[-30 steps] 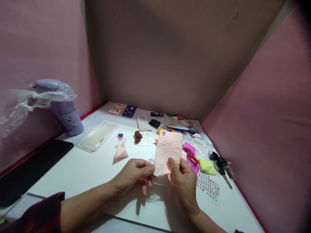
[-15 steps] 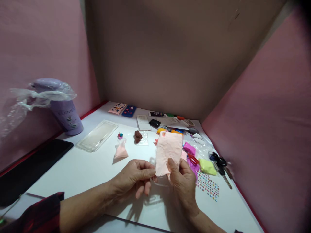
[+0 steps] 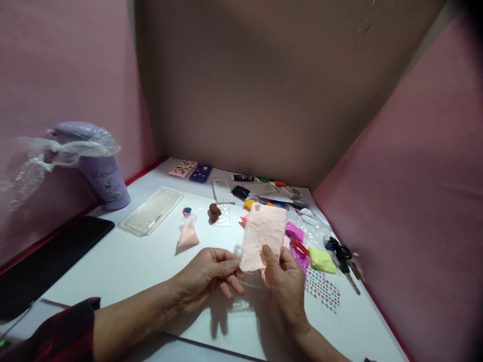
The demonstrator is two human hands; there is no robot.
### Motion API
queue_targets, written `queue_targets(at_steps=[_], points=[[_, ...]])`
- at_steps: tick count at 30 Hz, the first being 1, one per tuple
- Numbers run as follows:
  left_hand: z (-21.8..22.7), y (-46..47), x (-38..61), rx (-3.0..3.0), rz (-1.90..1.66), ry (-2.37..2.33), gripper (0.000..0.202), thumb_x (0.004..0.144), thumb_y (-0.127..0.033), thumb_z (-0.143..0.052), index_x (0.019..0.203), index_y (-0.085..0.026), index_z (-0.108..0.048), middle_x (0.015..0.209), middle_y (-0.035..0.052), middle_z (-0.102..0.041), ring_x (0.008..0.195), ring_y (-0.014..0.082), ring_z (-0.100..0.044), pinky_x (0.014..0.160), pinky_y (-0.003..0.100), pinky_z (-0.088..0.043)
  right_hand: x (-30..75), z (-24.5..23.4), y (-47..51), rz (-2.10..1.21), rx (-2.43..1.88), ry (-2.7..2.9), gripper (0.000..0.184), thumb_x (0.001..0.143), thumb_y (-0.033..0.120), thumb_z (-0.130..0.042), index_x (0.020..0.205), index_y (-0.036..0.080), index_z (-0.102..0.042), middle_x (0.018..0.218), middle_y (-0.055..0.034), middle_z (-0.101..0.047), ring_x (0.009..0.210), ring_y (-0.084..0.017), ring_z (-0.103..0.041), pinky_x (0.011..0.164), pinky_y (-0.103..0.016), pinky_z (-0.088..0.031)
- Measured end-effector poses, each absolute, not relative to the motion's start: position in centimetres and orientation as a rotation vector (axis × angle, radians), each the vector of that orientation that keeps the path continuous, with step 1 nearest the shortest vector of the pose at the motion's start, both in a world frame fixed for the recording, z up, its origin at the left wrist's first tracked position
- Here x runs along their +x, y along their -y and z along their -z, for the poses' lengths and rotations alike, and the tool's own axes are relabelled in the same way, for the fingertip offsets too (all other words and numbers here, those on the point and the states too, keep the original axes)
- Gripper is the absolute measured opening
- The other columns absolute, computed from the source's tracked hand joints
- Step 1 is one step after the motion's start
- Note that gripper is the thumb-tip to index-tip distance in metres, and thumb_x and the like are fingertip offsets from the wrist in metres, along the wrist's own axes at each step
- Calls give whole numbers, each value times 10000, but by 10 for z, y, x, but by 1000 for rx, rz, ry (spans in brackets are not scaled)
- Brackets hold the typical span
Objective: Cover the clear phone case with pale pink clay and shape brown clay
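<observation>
Pale pink clay is spread over the back of a clear phone case [image 3: 264,231], held tilted above the table, with a small camera opening at its upper left. My right hand [image 3: 285,281] grips its lower right part, thumb pressed on the clay and fingers behind. At the lower left corner, my left hand [image 3: 211,276] pinches the case edge between thumb and forefinger, its other fingers loosely curled below. Some clear rim shows along the bottom edge. Beyond my left hand stand a small bag of pink clay [image 3: 188,235] and a brown clay lump [image 3: 214,213].
A clear plastic tray [image 3: 151,211], a purple tumbler [image 3: 107,181] and a black phone-like slab [image 3: 53,266] lie left. At right are yellow clay [image 3: 322,259], red-handled scissors [image 3: 300,248], a gem sticker sheet [image 3: 324,291] and black scissors [image 3: 342,256]. Decorated cases [image 3: 200,172] lie at the back.
The clay-covered case has tilted slightly, its top moving a little right. My left thumb and fingers have shifted slightly at the lower left corner, the lower fingers moving right.
</observation>
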State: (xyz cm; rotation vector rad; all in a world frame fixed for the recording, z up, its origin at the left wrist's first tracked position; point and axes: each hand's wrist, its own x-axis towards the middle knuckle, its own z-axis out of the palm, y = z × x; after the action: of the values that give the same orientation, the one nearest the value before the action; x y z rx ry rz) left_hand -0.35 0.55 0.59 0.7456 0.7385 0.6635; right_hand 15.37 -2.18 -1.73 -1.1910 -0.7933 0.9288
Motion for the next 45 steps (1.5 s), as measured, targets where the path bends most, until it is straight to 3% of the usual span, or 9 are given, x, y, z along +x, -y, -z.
queue_targets(at_steps=[12, 18, 21, 29, 33, 39, 45], points=[[-4, -6, -3, 748, -703, -753, 277, 726, -318, -720, 644, -77, -612, 598, 54, -654, 435, 99, -616, 378, 136, -447, 152, 17, 22, -945, -1181, 787, 278, 739, 417, -701, 836, 173, -609, 644, 22, -601, 411, -65, -386, 368, -198, -278], [-8, -5, -4, 736, -674, -758, 200, 631, -183, -785, 712, -87, -630, 578, 37, -658, 441, 83, -592, 401, 129, -442, 151, 15, 22, -985, -1173, 727, 295, 717, 419, -717, 829, 165, -617, 601, 17, -597, 425, -83, -438, 378, -197, -334], [-5, -6, -4, 779, -699, -749, 180, 685, -224, -747, 707, -95, -624, 486, 16, -619, 371, 62, -530, 372, 123, -402, 149, 15, 22, -999, -1163, 708, 292, 710, 412, -725, 828, 170, -615, 548, 41, -555, 385, -72, -397, 353, -191, -306], [-2, -6, -2, 834, -721, -762, 304, 768, -335, -667, 587, -107, -577, 386, 6, -561, 291, 44, -448, 316, 119, -317, 146, 25, 25, -999, -1139, 742, 259, 755, 390, -695, 846, 160, -617, 605, 22, -579, 451, -85, -449, 391, -189, -370], [-1, -6, -3, 774, -734, -723, 357, 772, -417, -646, 604, -109, -580, 435, 16, -581, 315, 65, -488, 305, 131, -334, 147, 23, 26, -978, -1133, 763, 251, 755, 384, -701, 833, 163, -611, 591, 37, -571, 434, -65, -421, 381, -172, -350], [-4, -5, -6, 776, -716, -677, 174, 689, -223, -735, 699, -87, -625, 500, 33, -623, 396, 69, -539, 400, 133, -408, 149, 19, 22, -1008, -1126, 716, 270, 749, 395, -706, 860, 166, -614, 600, 26, -595, 423, -71, -450, 373, -174, -352], [-3, -5, -4, 840, -755, -719, 172, 729, -244, -695, 675, -101, -616, 463, 11, -595, 364, 56, -497, 374, 133, -363, 147, 18, 24, -1025, -1120, 710, 268, 738, 391, -717, 825, 165, -602, 565, 46, -558, 400, -62, -427, 355, -170, -332]])
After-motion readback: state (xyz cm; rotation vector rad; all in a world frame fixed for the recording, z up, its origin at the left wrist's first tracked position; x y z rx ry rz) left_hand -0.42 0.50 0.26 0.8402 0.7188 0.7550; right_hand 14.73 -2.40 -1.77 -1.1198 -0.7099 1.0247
